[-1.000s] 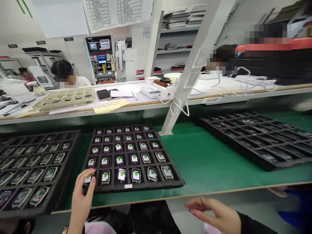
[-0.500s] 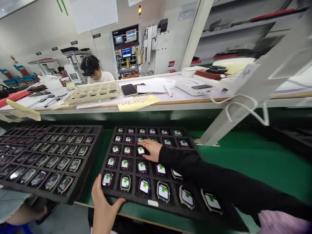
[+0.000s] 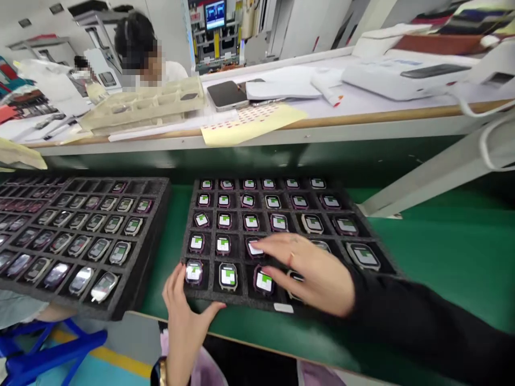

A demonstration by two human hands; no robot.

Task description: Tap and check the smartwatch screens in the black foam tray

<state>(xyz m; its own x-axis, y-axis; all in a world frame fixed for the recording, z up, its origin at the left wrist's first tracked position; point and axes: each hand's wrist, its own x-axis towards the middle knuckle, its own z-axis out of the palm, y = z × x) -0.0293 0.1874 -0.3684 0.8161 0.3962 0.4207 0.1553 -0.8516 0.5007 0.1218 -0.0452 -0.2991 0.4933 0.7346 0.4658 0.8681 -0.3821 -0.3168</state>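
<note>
A black foam tray [image 3: 284, 307] full of smartwatch bodies without straps lies on the green tabletop, most of their screens lit white and green. My left hand [image 3: 187, 305] rests at the tray's near left corner, thumb and fingers spread along its edges. Over the near rows reaches my right hand [image 3: 309, 268], its fingers apart. Its fingertips are at a smartwatch [image 3: 254, 247] in the second row from the front, with the thumb by another smartwatch [image 3: 264, 281] in the front row. Several watches are hidden under that hand.
More foam trays of watches [image 3: 116, 300] stand to the left. Behind, a raised shelf [image 3: 257, 134] holds a phone [image 3: 227, 95], a pale compartment tray [image 3: 145, 107] and papers. A slanted metal post [image 3: 426, 171] rises at right. A person [image 3: 140, 53] sits beyond the shelf.
My right hand has moved from the tray's middle rows toward me, to the front rows. My left hand stays at the near left corner. The camera view has tilted down and come closer.
</note>
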